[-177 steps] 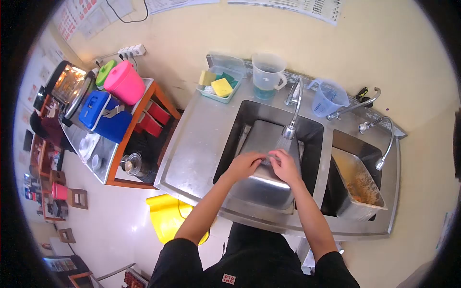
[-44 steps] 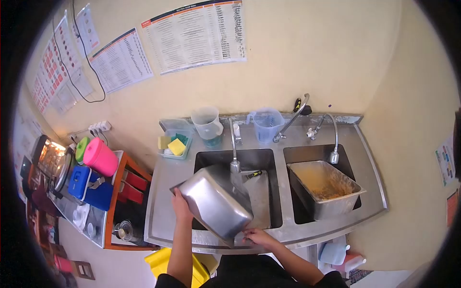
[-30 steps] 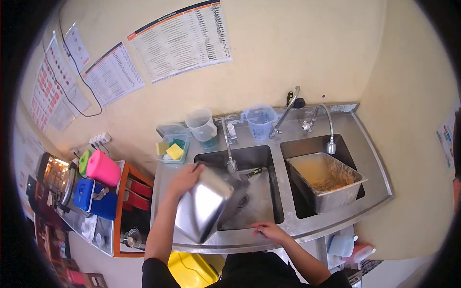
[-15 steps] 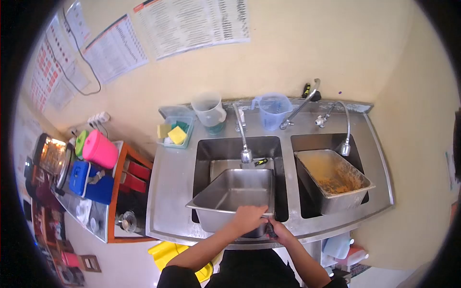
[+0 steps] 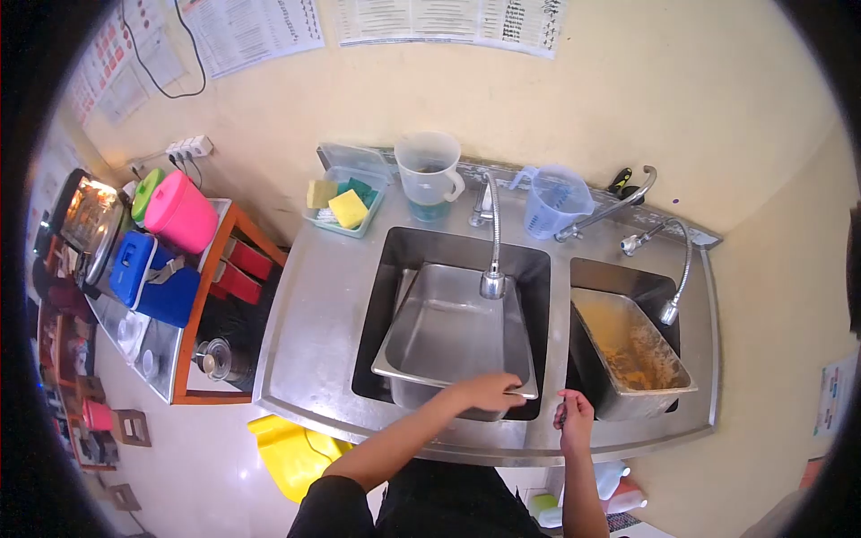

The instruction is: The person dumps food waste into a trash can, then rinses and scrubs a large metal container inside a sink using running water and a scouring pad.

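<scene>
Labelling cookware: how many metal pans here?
2: one empty pan in the left basin, left hand at its rim; one dirty pan in the right basin. Any beneath them would be hidden.

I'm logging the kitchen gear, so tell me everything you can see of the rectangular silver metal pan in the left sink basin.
The deep, rectangular silver metal pan has rounded corners and an outward rim. It looks smooth and shiny, with no food visible inside. It sits open side up in the left grey metal sink basin, its far end below the chrome tap head. The bare left hand touches its near right rim.
</scene>
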Motion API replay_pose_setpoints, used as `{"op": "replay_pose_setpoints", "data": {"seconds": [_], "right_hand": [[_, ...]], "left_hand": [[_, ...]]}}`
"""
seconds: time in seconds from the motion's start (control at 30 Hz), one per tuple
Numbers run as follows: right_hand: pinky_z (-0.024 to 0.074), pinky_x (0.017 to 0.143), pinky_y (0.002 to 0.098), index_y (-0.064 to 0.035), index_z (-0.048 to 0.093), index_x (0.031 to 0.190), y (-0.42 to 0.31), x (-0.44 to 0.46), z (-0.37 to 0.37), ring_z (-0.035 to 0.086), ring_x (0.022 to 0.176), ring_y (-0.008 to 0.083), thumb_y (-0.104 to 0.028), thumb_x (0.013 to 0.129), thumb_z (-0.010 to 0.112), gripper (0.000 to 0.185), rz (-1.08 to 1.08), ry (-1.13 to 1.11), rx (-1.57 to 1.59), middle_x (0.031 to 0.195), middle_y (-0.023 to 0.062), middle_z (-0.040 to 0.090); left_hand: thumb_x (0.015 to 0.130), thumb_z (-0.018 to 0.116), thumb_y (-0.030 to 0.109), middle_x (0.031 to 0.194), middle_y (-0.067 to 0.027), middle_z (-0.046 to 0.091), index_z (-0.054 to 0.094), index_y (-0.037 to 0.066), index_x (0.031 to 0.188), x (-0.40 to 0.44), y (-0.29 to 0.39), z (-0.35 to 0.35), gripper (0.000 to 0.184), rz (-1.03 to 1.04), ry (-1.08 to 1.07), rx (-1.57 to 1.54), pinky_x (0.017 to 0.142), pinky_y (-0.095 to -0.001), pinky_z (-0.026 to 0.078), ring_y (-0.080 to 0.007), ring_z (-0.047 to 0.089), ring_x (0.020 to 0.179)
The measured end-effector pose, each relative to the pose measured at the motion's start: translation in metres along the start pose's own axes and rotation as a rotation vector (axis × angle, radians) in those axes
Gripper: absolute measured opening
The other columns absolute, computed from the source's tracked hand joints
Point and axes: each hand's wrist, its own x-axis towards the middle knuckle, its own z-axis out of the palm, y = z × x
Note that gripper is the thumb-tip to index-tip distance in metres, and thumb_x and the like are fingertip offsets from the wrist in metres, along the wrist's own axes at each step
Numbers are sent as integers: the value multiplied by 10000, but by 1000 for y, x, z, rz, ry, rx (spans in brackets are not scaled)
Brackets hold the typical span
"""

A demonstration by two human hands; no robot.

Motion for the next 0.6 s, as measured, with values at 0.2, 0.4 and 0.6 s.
{"op": "replay_pose_setpoints", "data": {"seconds": [0.2,0.4,0.6], "right_hand": [[419,542,286,-92,609,1093,-22,21,16,525,641,102,-407,1032,532,329,69,53,408,794,-18,538],[495,686,344,-89,591,1196,-60,19,62,599,833,206,-473,1006,528,433,134,-46,578,1003,55,615],[523,827,383,-92,570,1232,-80,31,101,615,936,267,-404,1015,509,385,210,-98,619,1065,83,619]], "left_hand": [[1006,584,420,1022,-77,702,662,72,1175,86,-87,0,394,-307,-183,-828,693,-265,535,-159,675,826],[1015,558,429,679,60,498,674,149,1111,129,-99,-8,318,-364,253,-1365,452,-227,341,-67,403,508],[1009,517,335,613,76,396,624,135,961,161,-119,-5,232,-499,453,-1705,411,-230,252,-59,316,443]]}}
